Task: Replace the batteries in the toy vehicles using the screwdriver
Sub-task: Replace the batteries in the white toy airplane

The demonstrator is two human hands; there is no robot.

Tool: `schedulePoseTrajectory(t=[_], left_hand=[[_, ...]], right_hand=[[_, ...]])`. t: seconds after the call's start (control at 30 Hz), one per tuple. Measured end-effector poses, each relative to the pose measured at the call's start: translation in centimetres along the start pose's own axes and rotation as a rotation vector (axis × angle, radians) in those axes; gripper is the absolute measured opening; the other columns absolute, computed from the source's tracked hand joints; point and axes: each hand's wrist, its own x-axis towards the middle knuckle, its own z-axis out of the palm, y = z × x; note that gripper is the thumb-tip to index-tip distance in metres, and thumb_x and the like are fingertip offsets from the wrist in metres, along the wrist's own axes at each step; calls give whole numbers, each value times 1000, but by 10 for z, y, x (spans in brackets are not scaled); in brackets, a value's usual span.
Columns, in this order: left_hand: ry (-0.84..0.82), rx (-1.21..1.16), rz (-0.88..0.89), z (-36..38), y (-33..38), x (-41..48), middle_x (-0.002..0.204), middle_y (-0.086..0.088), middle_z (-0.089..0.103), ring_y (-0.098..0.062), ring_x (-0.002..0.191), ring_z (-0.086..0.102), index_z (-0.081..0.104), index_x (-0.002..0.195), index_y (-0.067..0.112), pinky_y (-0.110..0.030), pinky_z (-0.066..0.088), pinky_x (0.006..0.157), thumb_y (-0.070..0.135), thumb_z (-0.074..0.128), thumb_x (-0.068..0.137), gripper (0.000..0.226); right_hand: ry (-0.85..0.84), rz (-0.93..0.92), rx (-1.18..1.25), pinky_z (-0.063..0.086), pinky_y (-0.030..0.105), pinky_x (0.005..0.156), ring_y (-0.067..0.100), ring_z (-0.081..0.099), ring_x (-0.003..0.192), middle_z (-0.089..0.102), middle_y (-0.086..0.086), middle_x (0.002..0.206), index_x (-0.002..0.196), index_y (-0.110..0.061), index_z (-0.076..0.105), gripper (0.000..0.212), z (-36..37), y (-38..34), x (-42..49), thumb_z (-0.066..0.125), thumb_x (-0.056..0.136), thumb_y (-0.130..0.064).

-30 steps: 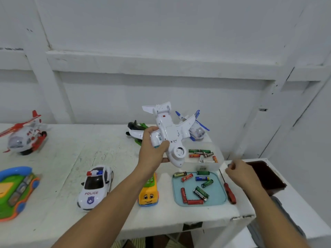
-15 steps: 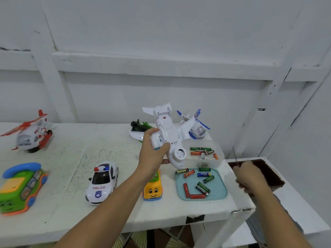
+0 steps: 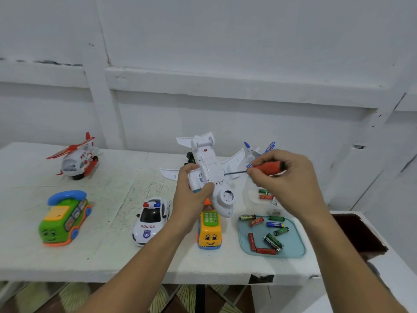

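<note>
My left hand grips a white toy airplane above the table, belly towards me and nose down. My right hand holds a screwdriver with a red and black handle; its dark shaft points left and the tip touches the plane's underside near the right wing. A blue tray at the front right carries several loose batteries. More batteries lie in a clear box behind it, partly hidden by my right hand.
On the white table stand a red and white helicopter, a green phone car, a police car and a yellow phone bus. A blue and white toy plane sits at the back. A dark opening lies right.
My right hand picked the screwdriver up from beside the tray, raised it and brought its tip to the plane's underside. The left hand kept holding the plane.
</note>
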Motion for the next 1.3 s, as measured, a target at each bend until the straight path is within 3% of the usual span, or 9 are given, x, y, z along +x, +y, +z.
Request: schedulePoseTrajectory(t=[0.07, 0.23, 0.6, 0.87, 1.1, 1.3], left_hand=[[9, 7, 17, -4, 1, -3, 113, 2, 66, -21, 92, 70, 47, 112, 35, -44, 63, 64, -1, 64, 88, 47], [17, 17, 25, -12, 2, -6, 109, 1, 67, -22, 88, 70, 47, 112, 35, -44, 62, 63, -1, 63, 88, 46], [21, 18, 43, -16, 2, -6, 108, 3, 66, -20, 89, 69, 46, 111, 36, -43, 62, 64, -2, 63, 89, 47], [27, 7, 40, -15, 0, -3, 110, 2, 65, -19, 92, 68, 47, 111, 38, -40, 62, 64, -1, 64, 88, 49], [29, -23, 31, -12, -1, -1, 107, 4, 65, -15, 87, 69, 47, 110, 38, -35, 61, 60, -2, 65, 88, 49], [40, -46, 27, -8, -1, 1, 111, -1, 66, -22, 91, 70, 48, 112, 36, -38, 61, 60, -2, 65, 88, 47]], right_hand=[[-45, -25, -43, 49, 25, 59, 7, 56, 55, 65, -13, 68, 68, -27, 68, 20, 12, -1, -3, 79, 71, -11], [-59, -39, -64, 44, 20, 56, 6, 53, 53, 64, -10, 71, 67, -27, 67, 19, 23, -1, -4, 78, 71, -12], [-102, -64, -96, 50, 31, 62, 13, 57, 59, 67, -2, 67, 69, -22, 69, 14, 30, -4, -3, 77, 71, -12], [-93, -54, -81, 38, 15, 52, 7, 46, 49, 61, -8, 63, 66, -25, 67, 17, 29, -2, -1, 77, 73, -14], [-98, -60, -92, 40, 17, 52, 6, 47, 51, 61, -8, 63, 66, -25, 67, 17, 30, 0, 1, 77, 73, -14], [-96, -77, -96, 39, 16, 51, 7, 46, 50, 61, -7, 62, 64, -25, 66, 19, 29, 2, 2, 77, 72, -11]])
